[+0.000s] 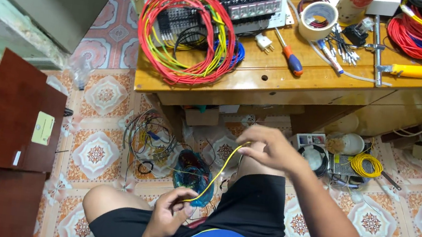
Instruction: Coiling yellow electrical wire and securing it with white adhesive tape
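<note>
Yellow wire [216, 175] between left hand [169, 216] and right hand [266, 148]

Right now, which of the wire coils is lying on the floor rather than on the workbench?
The small yellow coil, on the floor right of the hands among the containers. The big red-and-yellow coil and the red coil both lie on the wooden workbench.

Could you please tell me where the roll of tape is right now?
In the head view, the roll of tape lies on the wooden workbench, upper right of centre, just right of the orange-handled screwdriver and left of the red wire coil.
</note>
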